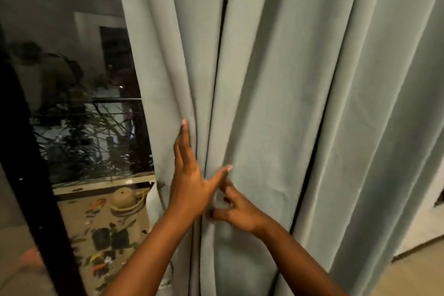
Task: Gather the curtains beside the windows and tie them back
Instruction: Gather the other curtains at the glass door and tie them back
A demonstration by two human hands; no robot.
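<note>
Left hand (189,175): we note fingers straight and together, pressed flat along a fold of the curtain (300,103), thumb splayed toward the right. Right hand (236,211): fingers curled, pinching a fold just below the left thumb; blur hides the exact grip. The curtain hangs in deep vertical pleats right of the window (79,103), a smooth, matte grey-green cloth. The dark glass shows reflections and a railing; pale floor (408,279) lower right.
</note>
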